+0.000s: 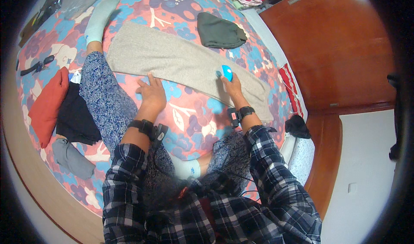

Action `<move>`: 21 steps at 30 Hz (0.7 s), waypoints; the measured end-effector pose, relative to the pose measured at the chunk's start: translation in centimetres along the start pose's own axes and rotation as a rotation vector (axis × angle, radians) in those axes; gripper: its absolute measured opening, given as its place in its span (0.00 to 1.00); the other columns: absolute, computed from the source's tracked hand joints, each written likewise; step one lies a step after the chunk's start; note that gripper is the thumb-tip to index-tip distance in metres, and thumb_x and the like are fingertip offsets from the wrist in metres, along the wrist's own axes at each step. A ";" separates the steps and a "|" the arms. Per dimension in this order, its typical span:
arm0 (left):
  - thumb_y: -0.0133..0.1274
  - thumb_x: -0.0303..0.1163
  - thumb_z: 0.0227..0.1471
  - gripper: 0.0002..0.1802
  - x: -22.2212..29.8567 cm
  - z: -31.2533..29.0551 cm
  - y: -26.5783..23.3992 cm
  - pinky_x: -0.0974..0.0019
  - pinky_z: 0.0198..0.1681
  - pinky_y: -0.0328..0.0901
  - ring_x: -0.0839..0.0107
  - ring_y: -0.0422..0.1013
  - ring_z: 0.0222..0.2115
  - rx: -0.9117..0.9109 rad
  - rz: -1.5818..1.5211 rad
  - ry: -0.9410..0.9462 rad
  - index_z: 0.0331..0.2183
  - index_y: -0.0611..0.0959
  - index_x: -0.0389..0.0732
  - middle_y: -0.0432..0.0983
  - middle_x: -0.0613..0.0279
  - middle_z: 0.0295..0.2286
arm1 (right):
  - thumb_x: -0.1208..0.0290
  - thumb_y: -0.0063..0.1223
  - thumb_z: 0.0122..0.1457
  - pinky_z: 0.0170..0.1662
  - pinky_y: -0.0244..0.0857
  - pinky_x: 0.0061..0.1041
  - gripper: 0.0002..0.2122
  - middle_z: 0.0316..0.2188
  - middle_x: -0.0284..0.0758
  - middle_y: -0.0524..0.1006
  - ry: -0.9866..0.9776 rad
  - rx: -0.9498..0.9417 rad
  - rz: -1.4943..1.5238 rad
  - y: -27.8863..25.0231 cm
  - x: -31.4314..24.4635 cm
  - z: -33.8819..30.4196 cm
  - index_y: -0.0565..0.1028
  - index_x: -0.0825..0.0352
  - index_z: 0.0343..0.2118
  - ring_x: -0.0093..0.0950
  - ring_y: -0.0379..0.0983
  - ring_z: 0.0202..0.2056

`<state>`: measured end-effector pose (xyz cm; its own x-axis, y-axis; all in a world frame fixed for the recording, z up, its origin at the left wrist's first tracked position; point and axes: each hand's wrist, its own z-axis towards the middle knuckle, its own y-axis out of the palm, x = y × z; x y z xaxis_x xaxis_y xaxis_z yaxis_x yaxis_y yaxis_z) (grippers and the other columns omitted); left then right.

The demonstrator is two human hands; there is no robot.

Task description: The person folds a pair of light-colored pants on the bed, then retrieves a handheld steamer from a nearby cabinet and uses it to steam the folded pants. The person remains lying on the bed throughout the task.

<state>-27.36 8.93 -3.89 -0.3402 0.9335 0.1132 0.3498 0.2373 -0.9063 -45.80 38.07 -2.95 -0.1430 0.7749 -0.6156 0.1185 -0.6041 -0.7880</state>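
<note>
A long beige knit cloth (172,56), folded into a strip, lies slantwise across the flowered bedspread (183,134). Over its right part, my right hand (233,88) is closed round a small bright-blue rounded device (227,72). Fingers cover part of the device, and its exact kind does not show. My left hand (153,95) has its fingers spread, with the fingertips at the near edge of the cloth and nothing held. Beyond the cloth sits a folded dark green garment (220,31).
Left of my outstretched leg lie an orange folded garment (49,103), a black one (77,116), a grey one (73,157) and a black strap-like item (39,66). A wooden cabinet (327,50) borders the bed's right side, near a black cloth bundle (297,126).
</note>
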 end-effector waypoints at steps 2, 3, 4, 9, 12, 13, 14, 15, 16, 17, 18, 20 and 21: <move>0.54 0.36 0.54 0.44 0.0 0.0 0.0 0.32 0.50 0.64 0.22 0.49 0.61 -0.008 -0.008 0.001 0.66 0.56 0.32 0.40 0.40 0.68 | 0.57 0.61 0.55 0.49 0.68 0.36 0.29 0.44 0.48 0.78 -0.006 -0.013 0.029 1.1 -1.7 -0.2 0.68 0.70 0.56 0.40 0.76 0.46; 0.54 0.36 0.54 0.44 0.0 0.0 -0.1 0.32 0.50 0.64 0.22 0.49 0.61 -0.011 -0.013 0.000 0.66 0.56 0.32 0.40 0.40 0.68 | 0.57 0.61 0.56 0.49 0.68 0.36 0.29 0.44 0.48 0.78 0.001 -0.026 0.045 1.8 -2.7 -0.4 0.68 0.70 0.56 0.40 0.76 0.46; 0.54 0.36 0.53 0.44 -0.1 0.1 -0.2 0.32 0.50 0.64 0.22 0.49 0.61 -0.011 -0.012 0.005 0.66 0.56 0.32 0.41 0.40 0.68 | 0.58 0.61 0.56 0.50 0.68 0.36 0.29 0.44 0.48 0.78 0.021 -0.041 0.054 2.6 -3.7 -0.5 0.68 0.70 0.56 0.40 0.76 0.46; 0.55 0.38 0.53 0.44 0.1 0.0 -0.1 0.31 0.50 0.64 0.21 0.49 0.61 0.004 -0.014 -0.033 0.65 0.57 0.32 0.40 0.41 0.68 | 0.61 0.59 0.57 0.51 0.67 0.37 0.28 0.46 0.50 0.77 -0.100 -0.066 0.077 5.4 -7.4 -1.1 0.67 0.71 0.57 0.42 0.76 0.47; 0.55 0.37 0.52 0.39 0.2 0.1 0.1 0.32 0.46 0.65 0.23 0.55 0.58 0.061 0.021 -0.020 0.62 0.64 0.31 0.45 0.41 0.67 | 0.60 0.60 0.57 0.51 0.67 0.38 0.28 0.46 0.50 0.77 -0.130 -0.088 0.092 6.7 -8.6 -1.0 0.67 0.70 0.57 0.43 0.76 0.48; 0.55 0.36 0.52 0.36 0.2 0.3 0.2 0.33 0.45 0.65 0.26 0.58 0.57 0.108 0.043 -0.009 0.60 0.67 0.31 0.51 0.41 0.65 | 0.60 0.60 0.57 0.51 0.67 0.38 0.28 0.46 0.50 0.77 -0.140 -0.086 0.104 7.2 -9.0 -1.1 0.67 0.70 0.57 0.43 0.76 0.48; 0.55 0.36 0.53 0.34 0.1 0.4 0.3 0.34 0.43 0.65 0.29 0.61 0.56 0.151 0.065 0.004 0.58 0.69 0.31 0.57 0.41 0.62 | 0.59 0.60 0.57 0.51 0.68 0.38 0.28 0.46 0.50 0.77 -0.161 -0.081 0.123 7.8 -9.4 -1.2 0.68 0.69 0.57 0.43 0.76 0.48; 0.54 0.36 0.53 0.31 0.1 0.6 0.3 0.35 0.42 0.66 0.32 0.64 0.54 0.181 0.088 0.021 0.56 0.72 0.31 0.63 0.41 0.60 | 0.59 0.60 0.57 0.51 0.68 0.38 0.28 0.46 0.50 0.78 -0.128 -0.084 0.129 8.2 -9.8 -1.2 0.68 0.69 0.56 0.43 0.76 0.48; 0.54 0.37 0.54 0.30 0.1 0.9 0.3 0.37 0.42 0.66 0.36 0.66 0.52 0.277 -0.039 0.061 0.55 0.73 0.30 0.68 0.41 0.56 | 0.59 0.60 0.57 0.51 0.68 0.36 0.28 0.46 0.49 0.77 -0.164 -0.101 0.163 8.6 -10.2 -1.4 0.68 0.71 0.56 0.40 0.75 0.47; 0.53 0.38 0.55 0.28 0.3 1.1 0.3 0.38 0.41 0.66 0.40 0.69 0.49 0.358 -0.164 0.106 0.53 0.74 0.30 0.72 0.42 0.52 | 0.59 0.60 0.57 0.50 0.67 0.34 0.29 0.46 0.48 0.77 -0.145 -0.128 0.186 8.9 -10.6 -1.6 0.68 0.73 0.56 0.38 0.75 0.46; 0.53 0.38 0.55 0.27 0.5 1.4 0.3 0.40 0.41 0.65 0.44 0.72 0.47 0.471 -0.256 0.147 0.52 0.75 0.29 0.77 0.43 0.48 | 0.59 0.60 0.57 0.50 0.67 0.32 0.30 0.46 0.47 0.77 -0.117 -0.154 0.213 9.2 -11.1 -1.9 0.68 0.75 0.56 0.35 0.74 0.45; 0.53 0.43 0.57 0.31 1.3 1.8 0.4 0.49 0.44 0.68 0.51 0.74 0.45 0.474 -0.680 0.234 0.54 0.73 0.29 0.79 0.43 0.42 | 0.58 0.57 0.60 0.50 0.68 0.34 0.29 0.47 0.47 0.76 -0.058 -0.205 0.328 10.1 -12.1 -2.7 0.65 0.73 0.58 0.36 0.74 0.46; 0.53 0.45 0.58 0.32 1.8 2.1 0.4 0.54 0.45 0.69 0.55 0.75 0.44 0.490 -0.877 0.276 0.54 0.72 0.29 0.80 0.43 0.39 | 0.58 0.55 0.61 0.51 0.67 0.35 0.28 0.48 0.48 0.75 -0.032 -0.198 0.361 10.6 -12.7 -3.1 0.65 0.71 0.59 0.37 0.73 0.48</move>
<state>-29.64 10.13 -4.92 -0.0708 0.5294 0.8454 -0.3379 0.7847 -0.5197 -39.67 22.40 -3.51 -0.0877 0.5119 -0.8545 0.3527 -0.7863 -0.5073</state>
